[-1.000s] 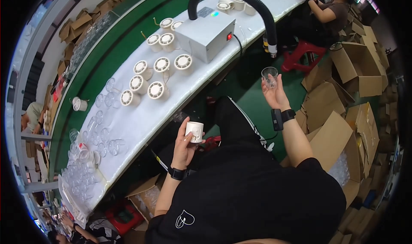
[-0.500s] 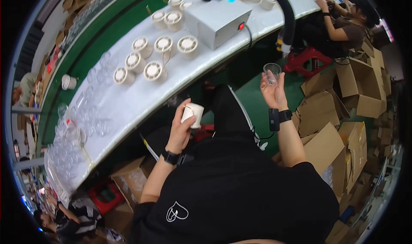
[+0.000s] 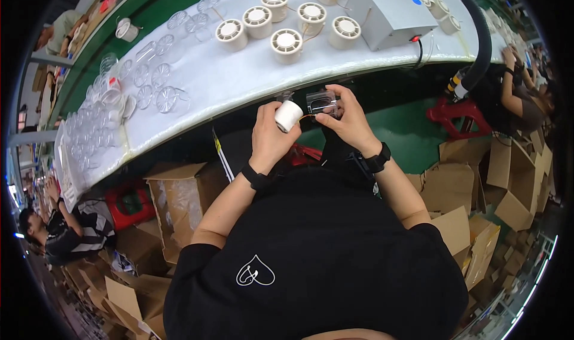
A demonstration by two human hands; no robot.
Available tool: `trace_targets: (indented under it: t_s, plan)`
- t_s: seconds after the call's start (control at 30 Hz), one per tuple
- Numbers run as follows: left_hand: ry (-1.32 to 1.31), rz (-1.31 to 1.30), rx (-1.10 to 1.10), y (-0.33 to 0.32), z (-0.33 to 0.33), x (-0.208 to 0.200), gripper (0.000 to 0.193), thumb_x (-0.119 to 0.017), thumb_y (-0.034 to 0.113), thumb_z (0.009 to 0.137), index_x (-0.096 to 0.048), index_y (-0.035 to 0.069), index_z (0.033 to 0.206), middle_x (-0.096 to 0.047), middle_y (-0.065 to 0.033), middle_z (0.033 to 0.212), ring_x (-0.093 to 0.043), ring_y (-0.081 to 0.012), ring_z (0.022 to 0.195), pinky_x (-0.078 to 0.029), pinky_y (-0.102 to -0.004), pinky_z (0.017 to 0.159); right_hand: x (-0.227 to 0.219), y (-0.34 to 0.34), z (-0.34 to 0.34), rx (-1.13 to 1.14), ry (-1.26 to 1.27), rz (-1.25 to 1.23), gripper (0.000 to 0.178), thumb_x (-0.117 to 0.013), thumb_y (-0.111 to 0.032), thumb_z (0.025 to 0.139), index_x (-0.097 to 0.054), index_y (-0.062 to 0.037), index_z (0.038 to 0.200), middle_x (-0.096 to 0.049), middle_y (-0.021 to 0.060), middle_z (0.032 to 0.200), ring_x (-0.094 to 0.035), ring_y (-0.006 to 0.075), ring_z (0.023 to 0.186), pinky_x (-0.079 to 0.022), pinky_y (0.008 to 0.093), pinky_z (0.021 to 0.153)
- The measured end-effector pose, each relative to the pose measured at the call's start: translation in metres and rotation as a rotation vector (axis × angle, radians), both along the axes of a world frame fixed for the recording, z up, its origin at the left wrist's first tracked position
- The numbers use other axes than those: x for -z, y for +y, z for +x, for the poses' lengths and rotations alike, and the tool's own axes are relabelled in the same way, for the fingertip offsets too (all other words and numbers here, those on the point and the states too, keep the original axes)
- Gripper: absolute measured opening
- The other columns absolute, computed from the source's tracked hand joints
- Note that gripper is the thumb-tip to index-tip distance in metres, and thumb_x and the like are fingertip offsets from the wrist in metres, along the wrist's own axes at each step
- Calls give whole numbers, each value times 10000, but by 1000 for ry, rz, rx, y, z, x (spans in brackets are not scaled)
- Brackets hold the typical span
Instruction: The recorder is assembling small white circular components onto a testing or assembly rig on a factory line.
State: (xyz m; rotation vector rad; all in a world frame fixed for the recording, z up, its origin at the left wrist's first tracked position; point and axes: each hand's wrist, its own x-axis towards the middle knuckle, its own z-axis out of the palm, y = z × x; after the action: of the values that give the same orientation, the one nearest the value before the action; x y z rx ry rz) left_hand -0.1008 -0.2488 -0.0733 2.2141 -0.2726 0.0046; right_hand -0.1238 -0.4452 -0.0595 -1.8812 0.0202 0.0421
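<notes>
My left hand (image 3: 272,132) is closed round a white plastic cylinder (image 3: 289,116), tilted, with a thin orange-brown wire (image 3: 307,117) running from it toward the right hand. In my right hand (image 3: 349,120) is a clear plastic cup (image 3: 323,102), lying on its side with its end toward the cylinder. A small gap separates the two parts in front of the table edge. Beyond them, several white round units with slotted tops (image 3: 286,43) stand on the white-covered table (image 3: 197,89). Many clear cups (image 3: 161,74) lie at the table's left.
A grey metal box (image 3: 391,17) with a red switch stands on the table, a black hose (image 3: 478,41) hanging beside it. Open cardboard boxes (image 3: 454,184) lie at right and left. Red stools (image 3: 128,207) stand by the table; co-workers (image 3: 526,95) sit at both sides.
My right hand has brought the clear cup in from the right, close to the cylinder in my left hand. The cylinder has turned, and the view has shifted.
</notes>
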Motion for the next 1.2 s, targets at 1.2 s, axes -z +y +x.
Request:
trace_targets:
  t_s: [1.2]
  plan:
    - [362, -543, 422, 31, 5, -36, 698, -659, 150, 830, -246, -10, 1370, -429, -162, 1263, -445, -241, 1168, -368, -327, 980, -19, 27, 3, -361, -115, 89, 738, -813, -233, 650, -439, -57, 1261, -454, 91, 1237, -548, 216, 1036, -470, 326, 847]
